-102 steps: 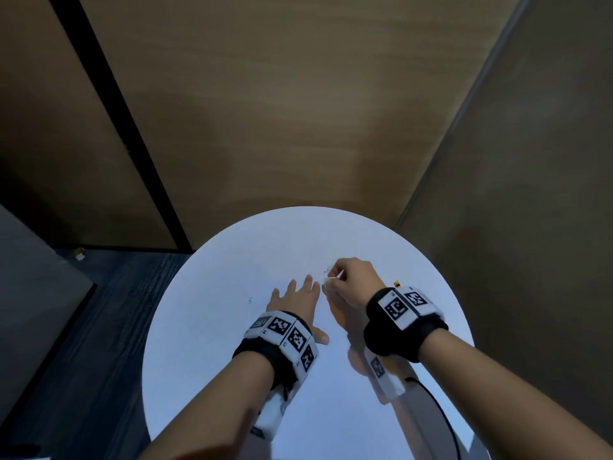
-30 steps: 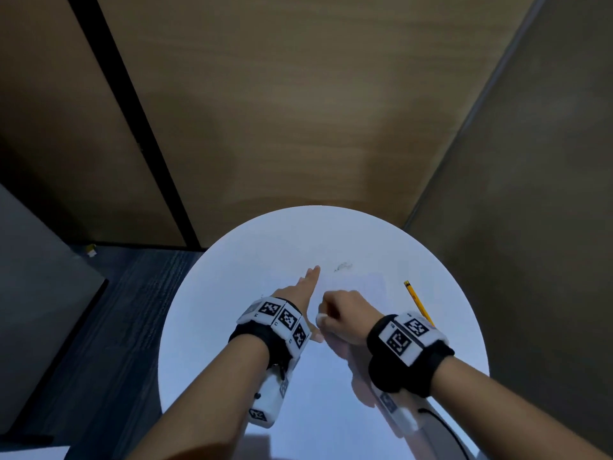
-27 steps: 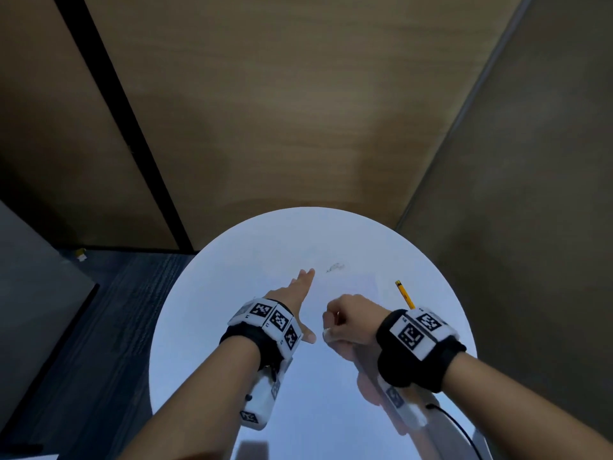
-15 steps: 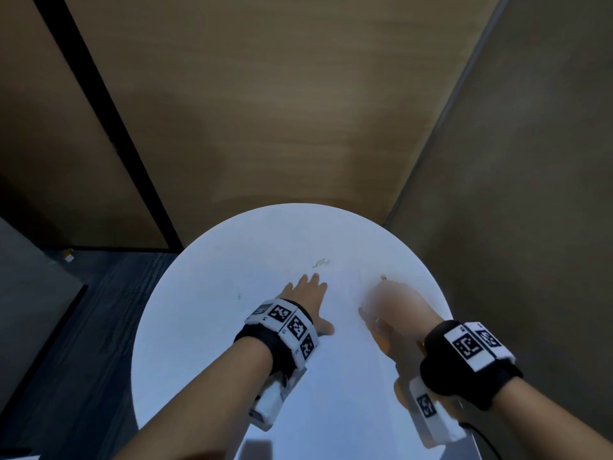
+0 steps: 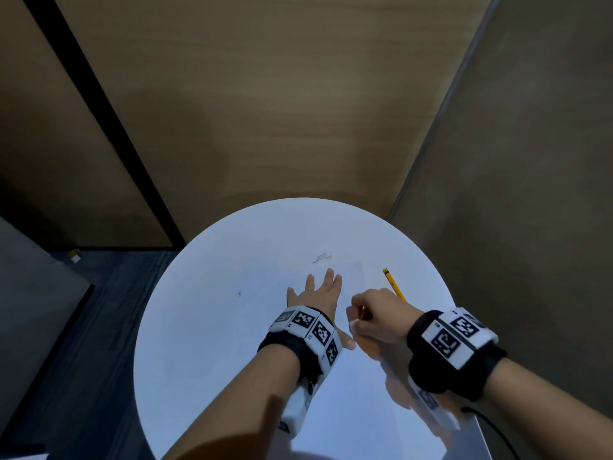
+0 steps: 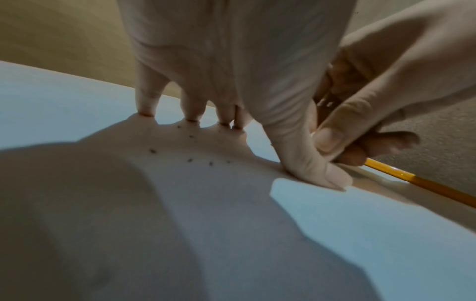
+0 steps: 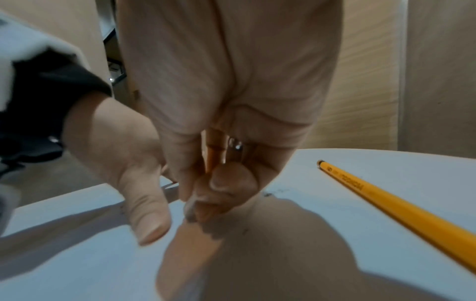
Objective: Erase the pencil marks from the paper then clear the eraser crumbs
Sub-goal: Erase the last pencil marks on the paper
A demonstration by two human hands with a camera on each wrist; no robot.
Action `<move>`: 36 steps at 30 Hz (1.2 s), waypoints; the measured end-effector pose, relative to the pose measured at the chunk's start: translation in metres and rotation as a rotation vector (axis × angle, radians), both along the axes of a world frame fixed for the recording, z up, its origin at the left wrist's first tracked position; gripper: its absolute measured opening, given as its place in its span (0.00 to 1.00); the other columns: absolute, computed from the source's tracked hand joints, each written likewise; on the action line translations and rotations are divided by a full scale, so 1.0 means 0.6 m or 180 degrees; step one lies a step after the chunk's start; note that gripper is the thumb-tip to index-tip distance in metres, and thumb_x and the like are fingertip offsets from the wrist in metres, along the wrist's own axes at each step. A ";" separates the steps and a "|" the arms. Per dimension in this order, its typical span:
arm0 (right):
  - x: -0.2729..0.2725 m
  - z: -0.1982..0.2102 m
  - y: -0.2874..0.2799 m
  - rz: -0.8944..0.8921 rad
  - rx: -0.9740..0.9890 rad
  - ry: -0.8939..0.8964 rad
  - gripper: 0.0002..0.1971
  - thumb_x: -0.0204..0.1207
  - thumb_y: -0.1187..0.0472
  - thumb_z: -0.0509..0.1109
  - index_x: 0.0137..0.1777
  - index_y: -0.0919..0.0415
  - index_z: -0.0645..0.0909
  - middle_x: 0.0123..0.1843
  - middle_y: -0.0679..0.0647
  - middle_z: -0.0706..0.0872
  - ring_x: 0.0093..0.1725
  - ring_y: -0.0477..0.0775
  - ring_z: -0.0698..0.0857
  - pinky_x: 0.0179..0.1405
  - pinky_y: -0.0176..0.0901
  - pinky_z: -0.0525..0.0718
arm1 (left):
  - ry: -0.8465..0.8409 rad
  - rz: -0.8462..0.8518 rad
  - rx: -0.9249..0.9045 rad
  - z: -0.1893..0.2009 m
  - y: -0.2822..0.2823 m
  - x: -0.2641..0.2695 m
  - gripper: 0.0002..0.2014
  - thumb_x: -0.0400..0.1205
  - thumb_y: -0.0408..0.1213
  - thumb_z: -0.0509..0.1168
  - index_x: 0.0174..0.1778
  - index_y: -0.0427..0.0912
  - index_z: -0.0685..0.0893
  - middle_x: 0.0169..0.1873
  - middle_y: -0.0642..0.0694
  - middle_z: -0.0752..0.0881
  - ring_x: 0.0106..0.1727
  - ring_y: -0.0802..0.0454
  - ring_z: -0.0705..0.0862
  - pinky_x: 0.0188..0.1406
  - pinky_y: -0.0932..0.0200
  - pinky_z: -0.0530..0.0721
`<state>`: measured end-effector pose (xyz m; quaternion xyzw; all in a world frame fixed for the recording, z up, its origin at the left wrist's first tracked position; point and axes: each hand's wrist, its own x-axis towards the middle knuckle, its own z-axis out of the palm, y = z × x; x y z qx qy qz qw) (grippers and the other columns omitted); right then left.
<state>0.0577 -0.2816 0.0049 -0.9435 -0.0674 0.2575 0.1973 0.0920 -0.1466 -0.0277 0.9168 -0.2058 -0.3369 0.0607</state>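
**Erasing resumed: right hand back beside the flat left hand**

Left to right across the round white table [image 5: 205,327]. A lone dark speck lies toward the left edge, well apart from everything else. Near the middle, the left hand [image 5: 315,300] presses flat on the paper [image 5: 356,273], fingers straight and spread, thumb out to the side; the paper's edges barely show against the tabletop. Eraser crumbs [image 5: 321,258] sit in a small heap just beyond its fingertips, toward the far edge, with a few more scattered under the palm in the left wrist view. Just right of it, the right hand [image 5: 378,318] curls tightly around a small whitish eraser [image 7: 192,205], pinched at the fingertips and touching the paper. Half a second ago this hand was out near the pencil [image 5: 393,283], by the right edge; it has now come back against the left thumb. Judged from that return, rubbing is continuing. No pencil marks can be made out, and the crumbs are not yet cleared.
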 end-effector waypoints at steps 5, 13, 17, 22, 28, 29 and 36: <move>0.030 0.000 0.009 -0.0473 0.0266 -0.0402 0.06 0.76 0.61 0.68 0.37 0.56 0.77 0.47 0.56 0.86 0.48 0.53 0.82 0.41 0.37 0.75 | 0.0012 0.0015 -0.0014 0.001 0.001 0.001 0.60 0.70 0.59 0.74 0.83 0.49 0.34 0.82 0.52 0.34 0.83 0.40 0.38 0.77 0.30 0.46; 0.010 0.007 0.011 -0.0073 0.0004 -0.0072 0.04 0.77 0.61 0.67 0.47 0.61 0.82 0.50 0.56 0.86 0.49 0.51 0.82 0.40 0.33 0.73 | -0.0024 0.0019 0.0026 0.003 -0.003 0.002 0.60 0.70 0.58 0.74 0.83 0.48 0.35 0.82 0.52 0.33 0.83 0.40 0.39 0.77 0.29 0.48; 0.028 -0.004 0.024 -0.0611 0.0208 -0.0552 0.07 0.77 0.62 0.66 0.48 0.66 0.81 0.50 0.60 0.86 0.52 0.58 0.82 0.45 0.41 0.75 | -0.0031 0.0036 -0.0023 0.003 -0.001 0.000 0.59 0.70 0.58 0.74 0.83 0.49 0.35 0.82 0.52 0.34 0.83 0.40 0.40 0.78 0.29 0.47; -0.016 0.000 0.013 -0.0155 0.0153 -0.0133 0.04 0.79 0.62 0.64 0.42 0.57 0.76 0.46 0.54 0.84 0.44 0.50 0.79 0.35 0.34 0.71 | -0.0049 0.0053 0.0023 0.002 -0.003 0.002 0.58 0.72 0.56 0.74 0.83 0.48 0.36 0.82 0.52 0.34 0.83 0.40 0.40 0.77 0.29 0.48; 0.018 0.002 0.013 -0.0647 0.0394 -0.0426 0.02 0.76 0.61 0.68 0.44 0.59 0.80 0.49 0.57 0.87 0.47 0.54 0.84 0.40 0.37 0.75 | -0.0002 0.0068 -0.0044 0.002 -0.002 0.002 0.60 0.70 0.58 0.75 0.83 0.49 0.36 0.82 0.52 0.34 0.83 0.40 0.39 0.77 0.29 0.47; 0.015 -0.001 0.015 -0.0597 0.0320 -0.0447 0.03 0.77 0.61 0.67 0.45 0.60 0.80 0.49 0.57 0.87 0.48 0.54 0.84 0.41 0.37 0.74 | 0.0007 0.0074 -0.0036 0.004 -0.002 0.002 0.60 0.70 0.58 0.75 0.83 0.49 0.36 0.82 0.52 0.34 0.83 0.40 0.39 0.77 0.29 0.47; 0.002 0.010 -0.021 -0.0715 0.0492 -0.0011 0.11 0.75 0.63 0.69 0.33 0.52 0.75 0.29 0.45 0.81 0.25 0.36 0.79 0.25 0.26 0.71 | -0.0167 0.0198 -0.0023 0.007 -0.010 -0.003 0.54 0.72 0.61 0.71 0.83 0.51 0.41 0.83 0.51 0.38 0.84 0.40 0.43 0.77 0.29 0.50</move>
